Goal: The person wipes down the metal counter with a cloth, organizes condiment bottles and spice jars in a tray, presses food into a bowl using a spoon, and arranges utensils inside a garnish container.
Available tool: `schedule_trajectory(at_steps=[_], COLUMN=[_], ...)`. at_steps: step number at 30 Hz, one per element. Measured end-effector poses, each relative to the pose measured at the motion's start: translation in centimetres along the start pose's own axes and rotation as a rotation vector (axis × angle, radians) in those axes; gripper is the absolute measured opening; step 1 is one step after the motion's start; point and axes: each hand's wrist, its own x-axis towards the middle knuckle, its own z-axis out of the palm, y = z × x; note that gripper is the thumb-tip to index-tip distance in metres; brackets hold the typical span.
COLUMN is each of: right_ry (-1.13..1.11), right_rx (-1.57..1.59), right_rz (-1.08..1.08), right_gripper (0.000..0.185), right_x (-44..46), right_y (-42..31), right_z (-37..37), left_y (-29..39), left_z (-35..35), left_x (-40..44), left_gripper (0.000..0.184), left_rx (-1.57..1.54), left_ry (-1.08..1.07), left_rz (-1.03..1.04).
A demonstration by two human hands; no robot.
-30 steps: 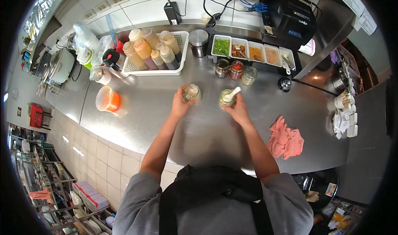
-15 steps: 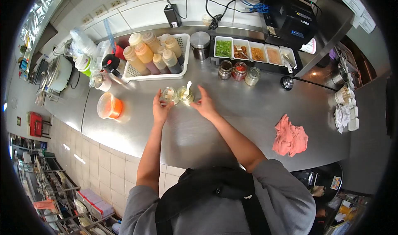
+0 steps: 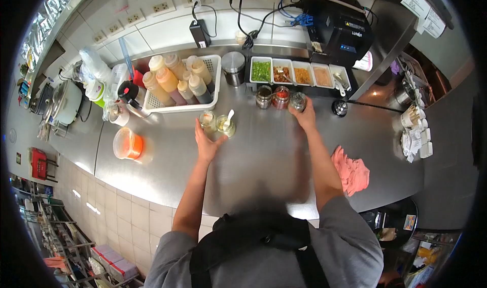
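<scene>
On the steel counter (image 3: 258, 166), left hand (image 3: 206, 145) spreads unclenched by pale jar (image 3: 207, 119) and spoon jar (image 3: 226, 128), perhaps to steady both (contact unclear), while right hand (image 3: 305, 116) grasps end jar (image 3: 298, 101) beside red jar (image 3: 281, 98), from the near side, presumably for clearance.

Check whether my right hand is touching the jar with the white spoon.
Apart: the head view shows bare counter between the right hand and that jar.
</scene>
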Motion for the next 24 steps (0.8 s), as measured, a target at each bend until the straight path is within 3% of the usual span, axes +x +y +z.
schedule_trajectory(at_steps=[4,6,8,13,15,18,19,21,24], right_ry=[-0.069,-0.223,-0.236,-0.273,-0.192,-0.197,-0.216,-0.515,-0.430], right_rx=[-0.172,0.054,0.127,0.102,0.104,0.078,0.081,0.316,0.276], right_rz=[0.142,0.158,-0.040,-0.101,-0.242,-0.281,-0.287,-0.096,-0.066], right_gripper=[0.077,0.076,0.077,0.076,0.079,0.086,0.086,0.092,0.083], right_x=[-3.0,-5.0,-7.0,-8.8,-8.1,-6.9,-6.4,-5.8,-6.4], right_y=[-3.2,-4.8,-5.3,-9.9,-10.8,-12.4,-12.8,-12.4,-10.0], right_z=[-0.9,-0.9,1.6,7.8,10.4,12.8,13.1,13.1,11.8], left_y=[-0.5,-0.8,-0.7,-1.6,-1.6,-1.1,-1.3,-1.9,-1.9], left_z=[0.8,1.2,1.4,1.7,1.4,0.4,0.1,0.1,0.5], left_x=[0.1,0.2,0.0,0.0,0.2,0.4,0.8,1.0,0.9], left_gripper=[0.133,0.133,0.133,0.133,0.133,0.131,0.130,0.129,0.128], left_rx=[-0.192,-0.215,-0.199,-0.289,-0.289,-0.160,-0.172,-0.182,-0.157], left_ry=[0.003,0.002,-0.002,-0.018,-0.018,0.051,-0.016,-0.071,-0.068], left_rz=[0.016,0.014,0.005,-0.015,-0.028,-0.061,-0.085,-0.136,-0.116])
